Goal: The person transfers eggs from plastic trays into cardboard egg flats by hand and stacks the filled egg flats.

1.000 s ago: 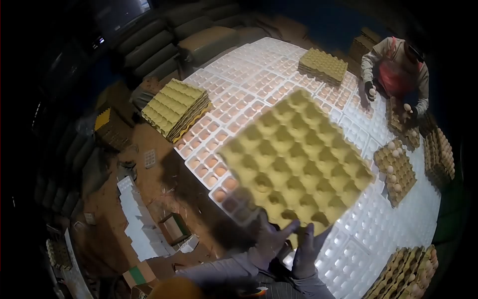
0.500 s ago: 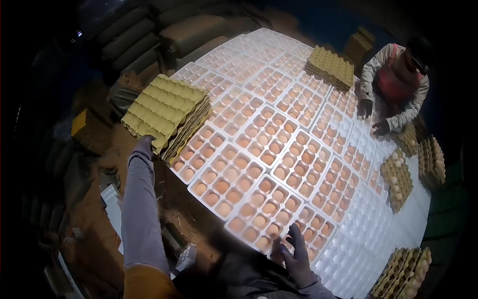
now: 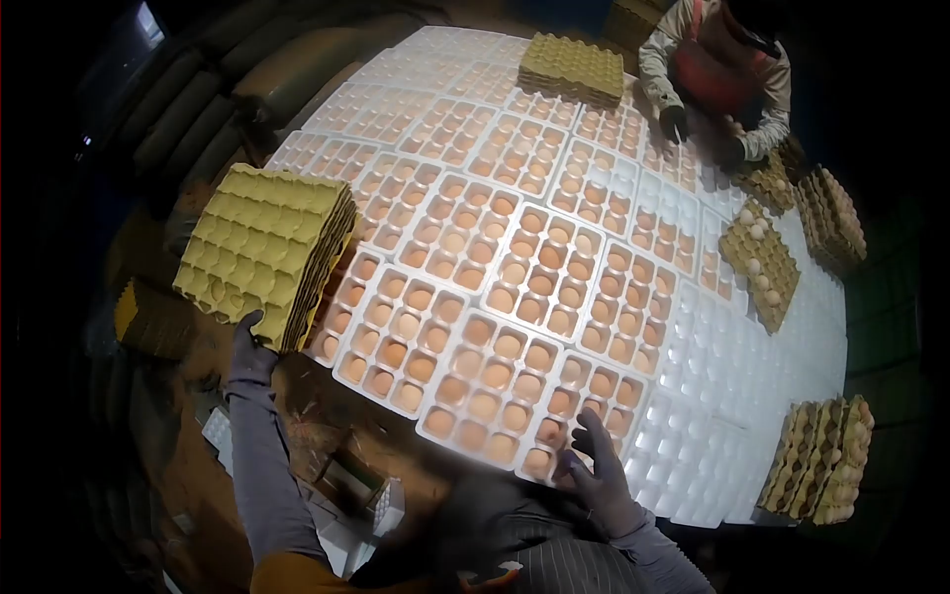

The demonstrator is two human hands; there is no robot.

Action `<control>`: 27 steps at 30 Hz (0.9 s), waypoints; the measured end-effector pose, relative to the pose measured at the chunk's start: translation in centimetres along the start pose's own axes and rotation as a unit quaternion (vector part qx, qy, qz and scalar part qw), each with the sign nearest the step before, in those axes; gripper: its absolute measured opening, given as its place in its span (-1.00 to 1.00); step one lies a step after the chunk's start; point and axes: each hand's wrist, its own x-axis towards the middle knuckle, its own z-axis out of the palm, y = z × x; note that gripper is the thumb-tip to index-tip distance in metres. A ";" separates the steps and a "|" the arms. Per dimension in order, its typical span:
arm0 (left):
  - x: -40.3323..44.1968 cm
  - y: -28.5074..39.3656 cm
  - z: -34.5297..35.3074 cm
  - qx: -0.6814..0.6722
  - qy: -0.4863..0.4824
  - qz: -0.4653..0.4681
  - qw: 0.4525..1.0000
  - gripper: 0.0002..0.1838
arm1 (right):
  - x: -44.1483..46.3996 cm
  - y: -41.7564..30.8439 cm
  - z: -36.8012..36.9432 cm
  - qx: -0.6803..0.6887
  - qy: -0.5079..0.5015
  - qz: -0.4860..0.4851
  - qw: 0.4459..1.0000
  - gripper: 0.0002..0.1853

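My left hand (image 3: 254, 348) grips the near corner of a stack of yellow pulp egg trays (image 3: 262, 238), thumb on top and the other fingers hidden. That stack is at the left edge of the table, tilted towards me. My right hand (image 3: 604, 483) is open, fingers spread and bent, with nothing seen in it. It hovers by the near edge of a clear-white plastic egg tray (image 3: 542, 404) holding brown eggs (image 3: 561, 401). More filled trays (image 3: 465, 297) cover the table beside it.
Empty white trays (image 3: 683, 416) lie to the right. Pulp trays (image 3: 816, 460) stand at the near right corner, and one pulp tray (image 3: 772, 277) carries a few eggs. Across the table a co-worker (image 3: 717, 69) reaches over trays. Another pulp stack (image 3: 571, 69) sits at the back.
The view has shifted, moving the table up and left in the picture. The yellow stack has moved slightly outward with my left hand. My right hand keeps its open pose.
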 end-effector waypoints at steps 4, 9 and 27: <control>-14.4 -1.1 10.4 0.038 -0.103 0.001 0.994 -0.56 | -1.9 2.8 -1.2 -0.006 0.014 -0.008 1.000 -0.26; -24.5 -12.2 19.9 -0.046 -0.101 -0.050 0.993 -0.61 | -4.0 2.3 -3.0 -0.012 -0.032 -0.001 0.999 -0.21; -53.3 -19.4 64.2 0.277 -0.293 0.202 0.893 -0.62 | -29.7 9.4 -53.5 -0.166 0.094 -0.223 0.956 -0.69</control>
